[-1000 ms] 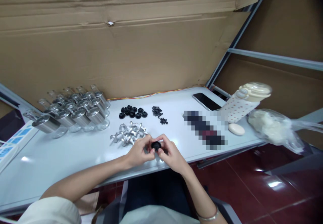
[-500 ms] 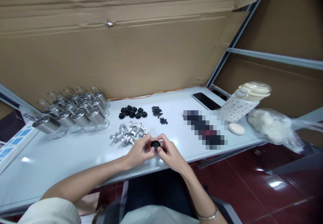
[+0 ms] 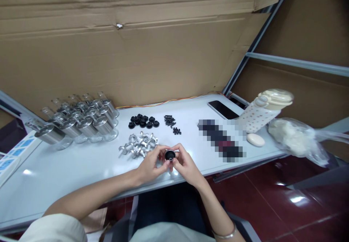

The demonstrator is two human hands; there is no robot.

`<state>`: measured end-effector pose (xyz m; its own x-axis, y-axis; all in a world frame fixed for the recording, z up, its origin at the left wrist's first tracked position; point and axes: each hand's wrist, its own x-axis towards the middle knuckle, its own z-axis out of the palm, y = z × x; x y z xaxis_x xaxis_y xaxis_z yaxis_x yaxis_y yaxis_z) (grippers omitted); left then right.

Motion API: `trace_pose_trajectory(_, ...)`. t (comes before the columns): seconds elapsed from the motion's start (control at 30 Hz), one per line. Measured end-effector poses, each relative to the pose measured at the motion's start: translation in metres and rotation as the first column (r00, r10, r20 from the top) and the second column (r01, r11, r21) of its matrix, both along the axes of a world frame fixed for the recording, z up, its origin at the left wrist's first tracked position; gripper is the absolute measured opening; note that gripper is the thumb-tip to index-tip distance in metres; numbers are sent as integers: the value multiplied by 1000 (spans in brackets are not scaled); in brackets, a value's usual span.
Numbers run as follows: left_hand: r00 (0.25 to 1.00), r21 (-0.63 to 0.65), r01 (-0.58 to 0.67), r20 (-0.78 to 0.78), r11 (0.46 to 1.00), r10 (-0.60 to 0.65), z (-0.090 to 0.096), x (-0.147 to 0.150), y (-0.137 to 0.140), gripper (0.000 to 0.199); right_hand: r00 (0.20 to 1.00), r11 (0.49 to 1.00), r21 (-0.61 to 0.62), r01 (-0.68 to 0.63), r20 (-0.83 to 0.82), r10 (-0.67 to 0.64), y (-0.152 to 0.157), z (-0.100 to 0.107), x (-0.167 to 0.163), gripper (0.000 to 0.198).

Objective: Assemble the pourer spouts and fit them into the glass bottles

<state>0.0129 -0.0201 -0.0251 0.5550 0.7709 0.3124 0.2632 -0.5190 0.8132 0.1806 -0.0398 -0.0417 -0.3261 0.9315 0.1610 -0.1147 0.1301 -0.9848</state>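
Between both hands, above the front edge of the table, is a small round black cap (image 3: pixel 170 155) with a small metallic-looking tip on its near side. My left hand (image 3: pixel 151 165) grips it from the left, fingers curled round. From the other side my right hand (image 3: pixel 185 164) holds it with thumb and fingers. Just behind my left hand lies a heap of silver winged metal parts (image 3: pixel 138 144). Farther back sit several black caps (image 3: pixel 143 121), with thin black pins (image 3: pixel 169 120) and tiny black rings (image 3: pixel 177 130) to their right.
Several glass bottles with steel sleeves (image 3: pixel 71 126) stand at the left, near a power strip (image 3: pixel 20 151). To the right are a phone (image 3: pixel 223 109), a blurred-out dark patch (image 3: pixel 220 138), a white oval object (image 3: pixel 255 139), a cream flask (image 3: pixel 261 115) and a plastic bag (image 3: pixel 294 138).
The black cap has been tilted in my fingers, so its round hollow face now shows more. Both hands stay in nearly the same place.
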Motion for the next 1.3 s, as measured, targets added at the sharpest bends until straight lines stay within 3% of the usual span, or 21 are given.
trace_pose_trajectory(0.27, 988, 108, -140, 75, 984, 132, 0, 0, 4, 26, 975, 961, 192, 197, 65, -213, 1, 2, 0, 34)
trace_pose_trajectory(0.4, 990, 233, -116, 108, 966, 93, 1, 0, 4, 26, 958, 928, 257, 271, 22, -286, 2, 3, -1, 31)
trace_pose_trajectory(0.53, 994, 295, -87, 87, 952, 64, 1, 0, 4, 28, 948, 926, 206, 317, -72, -309, 3, 2, -1, 21)
trace_pose_trajectory(0.8, 997, 204, -71, -10, 976, 75, -6, -2, 5, 35, 950, 941, 146, 304, -113, -290, 2, 5, 0, 19)
trace_pose_trajectory(1.03, 998, 210, -64, -11, 976, 67, -5, -2, 5, 35, 935, 941, 72, 332, -159, -318, 1, 4, -2, 23)
trace_pose_trajectory(1.2, 997, 164, -71, 22, 984, 68, -4, -3, 6, 32, 952, 949, 74, 305, -45, -303, 1, 9, 5, 23)
trace_pose_trajectory(1.3, 999, 192, -32, 5, 981, 32, -4, -3, 5, 31, 881, 890, 222, 397, 179, -438, 15, 21, 20, 18)
